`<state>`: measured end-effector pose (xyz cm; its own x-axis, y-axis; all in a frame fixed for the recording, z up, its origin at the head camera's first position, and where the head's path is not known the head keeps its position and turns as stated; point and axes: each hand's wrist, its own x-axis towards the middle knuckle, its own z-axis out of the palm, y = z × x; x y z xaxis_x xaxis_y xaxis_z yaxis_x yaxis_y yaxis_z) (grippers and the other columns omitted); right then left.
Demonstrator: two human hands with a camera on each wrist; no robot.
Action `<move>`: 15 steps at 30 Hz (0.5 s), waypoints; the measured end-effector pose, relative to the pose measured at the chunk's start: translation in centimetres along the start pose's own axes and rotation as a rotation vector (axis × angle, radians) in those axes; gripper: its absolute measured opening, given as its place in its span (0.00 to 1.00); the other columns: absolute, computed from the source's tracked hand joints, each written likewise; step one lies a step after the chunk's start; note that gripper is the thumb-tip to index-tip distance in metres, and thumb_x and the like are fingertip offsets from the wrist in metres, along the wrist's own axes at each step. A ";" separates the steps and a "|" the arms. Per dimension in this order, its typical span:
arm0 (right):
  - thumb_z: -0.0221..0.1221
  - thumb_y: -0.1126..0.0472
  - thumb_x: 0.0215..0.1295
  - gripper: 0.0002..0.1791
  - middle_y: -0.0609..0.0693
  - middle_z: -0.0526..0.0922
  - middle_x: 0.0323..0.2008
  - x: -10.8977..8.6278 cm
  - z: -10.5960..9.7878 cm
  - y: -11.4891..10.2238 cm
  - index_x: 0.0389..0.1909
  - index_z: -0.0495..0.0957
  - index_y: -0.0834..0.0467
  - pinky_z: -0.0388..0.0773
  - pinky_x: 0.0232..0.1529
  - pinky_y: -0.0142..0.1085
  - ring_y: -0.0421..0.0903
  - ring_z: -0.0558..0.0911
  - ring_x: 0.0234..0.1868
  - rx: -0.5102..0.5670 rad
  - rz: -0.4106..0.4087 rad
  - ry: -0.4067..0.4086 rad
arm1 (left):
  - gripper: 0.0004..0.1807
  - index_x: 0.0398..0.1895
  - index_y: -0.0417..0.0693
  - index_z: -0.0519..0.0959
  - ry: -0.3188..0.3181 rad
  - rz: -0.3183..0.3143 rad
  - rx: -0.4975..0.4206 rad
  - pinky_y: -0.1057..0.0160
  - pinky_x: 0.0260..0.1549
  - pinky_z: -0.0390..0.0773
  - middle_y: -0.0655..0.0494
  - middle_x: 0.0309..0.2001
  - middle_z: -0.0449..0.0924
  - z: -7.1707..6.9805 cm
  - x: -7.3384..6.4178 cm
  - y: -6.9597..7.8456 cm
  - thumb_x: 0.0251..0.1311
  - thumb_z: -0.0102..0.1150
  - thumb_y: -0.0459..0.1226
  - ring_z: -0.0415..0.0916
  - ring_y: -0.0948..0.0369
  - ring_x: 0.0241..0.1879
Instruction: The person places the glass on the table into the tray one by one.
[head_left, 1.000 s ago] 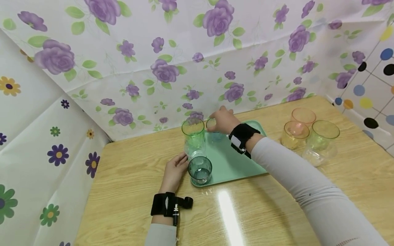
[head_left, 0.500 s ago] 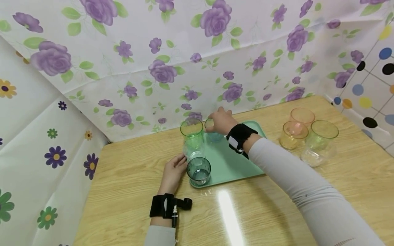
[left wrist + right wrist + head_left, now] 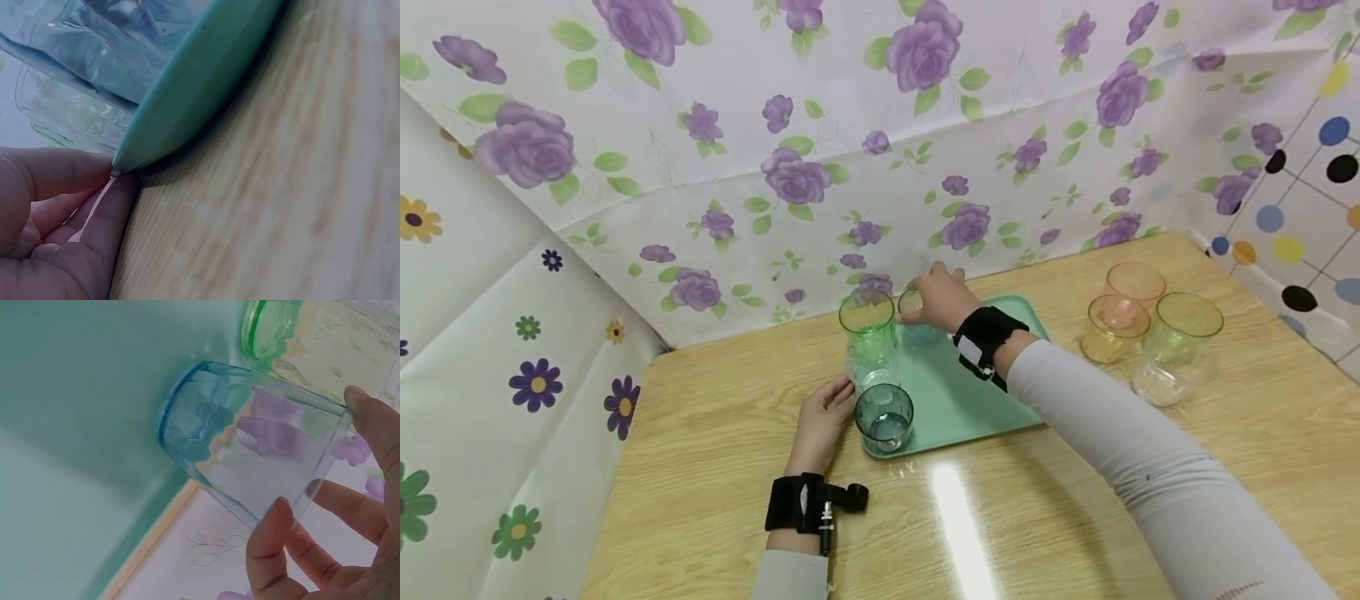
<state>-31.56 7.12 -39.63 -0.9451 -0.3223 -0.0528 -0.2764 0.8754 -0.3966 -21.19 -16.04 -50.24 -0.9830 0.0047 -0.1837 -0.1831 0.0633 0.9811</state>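
Observation:
A mint-green tray [image 3: 962, 400] lies on the table. At its left edge, my left hand [image 3: 822, 421] pinches the rim, with the thumb above and a finger below in the left wrist view. My right hand [image 3: 946, 300] reaches to the tray's back left corner and holds a blue-based glass [image 3: 250, 434] by its rim, fingertips spread round it. The glass stands upright with its base at the tray. Beside it is a green glass [image 3: 868, 321], which overlaps a clear glass [image 3: 874, 371]. A dark teal glass [image 3: 884, 417] occupies the front left corner.
To the right of the tray stand several more glasses: a pink glass [image 3: 1137, 282], an amber glass [image 3: 1115, 329] and a green glass [image 3: 1187, 321] overlapping a clear one. A flowered sheet [image 3: 820, 242] rises behind the wooden table [image 3: 722, 383].
The view shifts very slightly. Both hands stay in place, the left at the tray's rim and the right on the blue-based glass.

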 end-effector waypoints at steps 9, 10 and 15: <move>0.67 0.44 0.65 0.35 0.67 0.71 0.59 0.0 0.8 0.3 0.67 0.76 0.59 0.64 0.56 0.51 0.61 0.69 0.53 0.009 -0.004 0.050 | 0.25 0.71 0.37 0.69 -0.003 0.005 0.002 0.59 0.65 0.73 0.38 0.69 0.70 -0.1 -0.2 -0.1 0.72 0.54 0.28 0.68 0.49 0.70; 0.67 0.44 0.65 0.35 0.66 0.71 0.59 -0.1 0.8 0.3 0.67 0.76 0.59 0.64 0.55 0.50 0.61 0.68 0.52 0.011 -0.002 0.054 | 0.25 0.71 0.37 0.70 -0.004 0.005 0.000 0.59 0.65 0.73 0.38 0.70 0.70 0.0 -0.1 -0.1 0.72 0.54 0.28 0.68 0.49 0.70; 0.66 0.44 0.67 0.34 0.66 0.71 0.58 -0.4 0.6 0.2 0.67 0.76 0.60 0.61 0.53 0.49 0.59 0.68 0.51 0.007 -0.008 0.065 | 0.25 0.71 0.37 0.69 -0.008 0.007 -0.003 0.58 0.66 0.73 0.38 0.70 0.69 0.0 -0.1 0.1 0.72 0.53 0.28 0.67 0.49 0.70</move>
<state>-31.11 7.20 -40.25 -0.9523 -0.3050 0.0102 -0.2830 0.8702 -0.4033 -21.13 -16.02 -50.12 -0.9840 0.0126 -0.1775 -0.1764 0.0605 0.9825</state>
